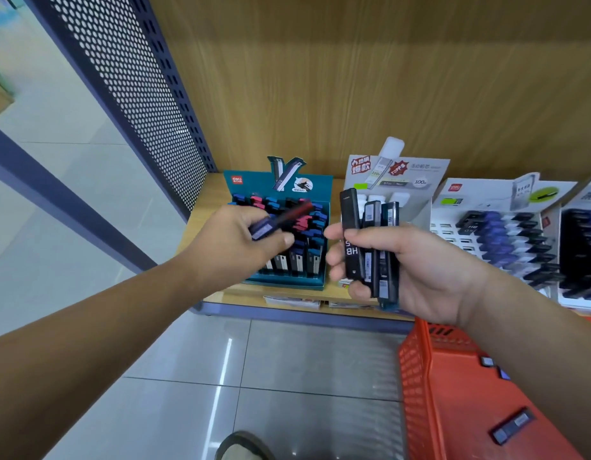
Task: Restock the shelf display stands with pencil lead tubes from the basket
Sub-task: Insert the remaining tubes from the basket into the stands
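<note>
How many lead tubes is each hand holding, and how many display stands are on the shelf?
Tube in left hand: 1
Tubes in right hand: 3 showing
Display stands: 4 in view
Total: 8

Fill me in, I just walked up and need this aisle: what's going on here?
A person is restocking pencil lead tubes. Their left hand holds one red-ended tube at the teal display stand, which looks nearly full. Their right hand grips a bundle of dark tubes, one marked HB. The orange basket on the floor holds a few more tubes.
</note>
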